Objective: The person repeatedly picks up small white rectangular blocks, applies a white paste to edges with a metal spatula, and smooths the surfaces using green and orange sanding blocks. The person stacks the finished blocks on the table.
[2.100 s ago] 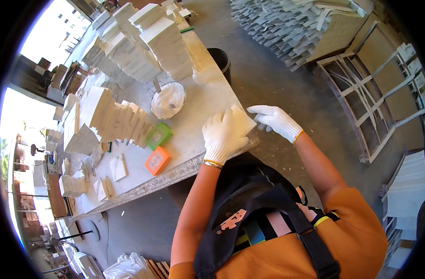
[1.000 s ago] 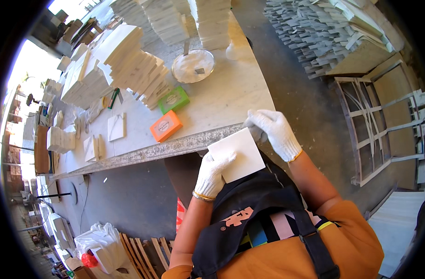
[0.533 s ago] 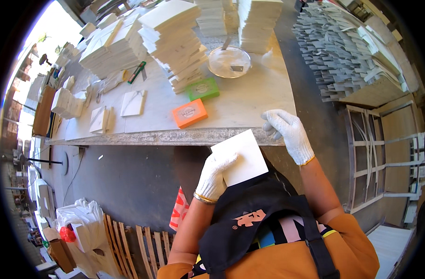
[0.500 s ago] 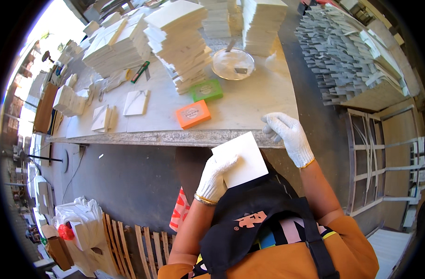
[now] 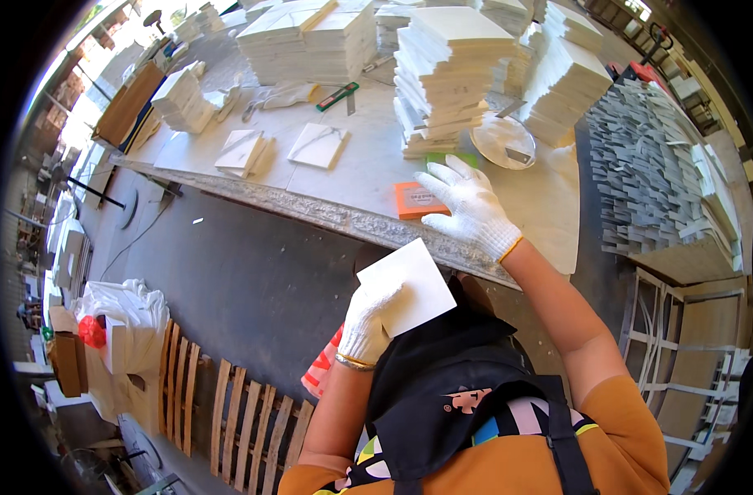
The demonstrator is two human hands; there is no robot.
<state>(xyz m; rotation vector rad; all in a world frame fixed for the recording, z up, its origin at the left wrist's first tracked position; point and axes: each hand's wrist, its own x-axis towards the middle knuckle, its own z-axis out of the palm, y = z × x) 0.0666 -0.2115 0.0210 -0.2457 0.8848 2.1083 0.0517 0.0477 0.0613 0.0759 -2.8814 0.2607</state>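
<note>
My left hand (image 5: 367,320), in a white knit glove, grips a square white stone tile (image 5: 423,289) in front of my apron, with the thumb across its face. Over the front of the bench my gloved right hand (image 5: 474,213) is open, its fingers spread. Beside those fingers lies an orange rectangular block (image 5: 414,198); the hand partly covers it, and whether they touch I cannot tell. A green block (image 5: 457,159) sits just behind, mostly hidden by the fingertips and close to a tall tile stack (image 5: 442,70).
The stone-topped bench (image 5: 368,186) has a rough front edge. On it are loose veined tiles (image 5: 317,146), a green-handled tool (image 5: 337,96), a shallow round dish (image 5: 502,140) and more tile stacks (image 5: 306,45). Grey strips (image 5: 653,165) are piled at right; wooden slats (image 5: 257,421) stand lower left.
My right hand has moved left and forward to the orange block, its fingers spreading. My left hand still holds the tile. The view has turned, shifting the bench rightward.
</note>
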